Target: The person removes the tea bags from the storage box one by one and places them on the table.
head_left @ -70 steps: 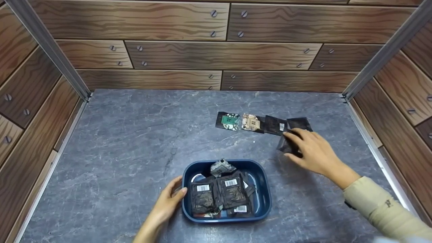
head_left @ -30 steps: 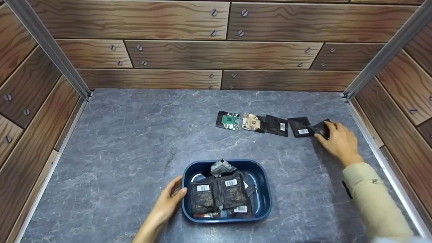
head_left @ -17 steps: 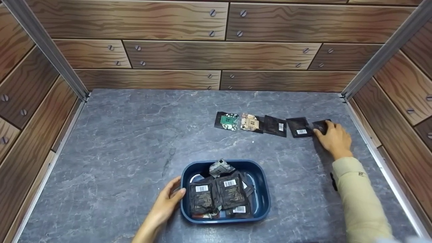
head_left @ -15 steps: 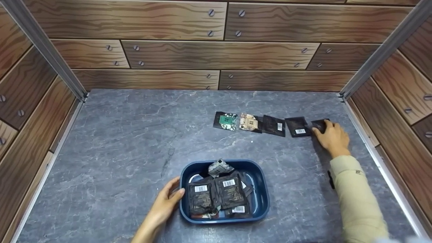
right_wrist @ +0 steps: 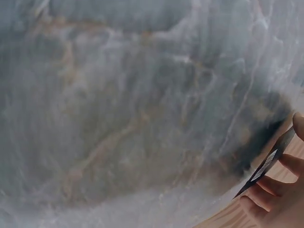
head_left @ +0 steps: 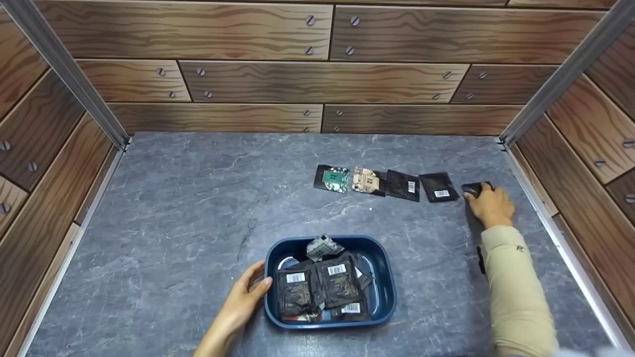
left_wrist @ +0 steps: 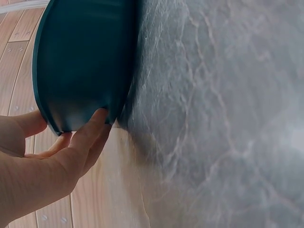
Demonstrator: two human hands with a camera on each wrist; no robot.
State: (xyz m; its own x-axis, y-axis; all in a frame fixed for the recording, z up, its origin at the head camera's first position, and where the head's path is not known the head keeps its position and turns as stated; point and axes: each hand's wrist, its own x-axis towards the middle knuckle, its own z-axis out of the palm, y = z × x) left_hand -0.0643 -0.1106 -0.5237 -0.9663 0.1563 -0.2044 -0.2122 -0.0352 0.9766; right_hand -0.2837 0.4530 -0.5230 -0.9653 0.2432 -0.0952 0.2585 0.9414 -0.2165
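A blue bin (head_left: 392, 292) stands near the front, holding several black packets (head_left: 338, 283) with barcode labels and a crumpled silver one (head_left: 322, 248). My left hand (head_left: 243, 297) grips the bin's left wall, thumb at the rim; the left wrist view shows the fingers (left_wrist: 80, 142) against the outside of the bin (left_wrist: 85, 57). At the far right, my right hand (head_left: 492, 206) pinches a black packet (head_left: 474, 188), partly hidden beneath the fingers. In the right wrist view that packet (right_wrist: 263, 166), label showing, is tilted between thumb and fingers of the hand (right_wrist: 280, 185).
Left of the right hand, a row lies on the marbled table (head_left: 173, 223): a black packet (head_left: 439, 187), another black one (head_left: 403, 185), a beige-patterned one (head_left: 368, 180) and a green-patterned one (head_left: 333, 178). Wood-patterned walls (head_left: 223, 119) enclose the back and sides.
My right hand has carried its packet rightward past the row, then slightly toward the front. The fourth packet of the row is now uncovered. My left hand stays on the bin.
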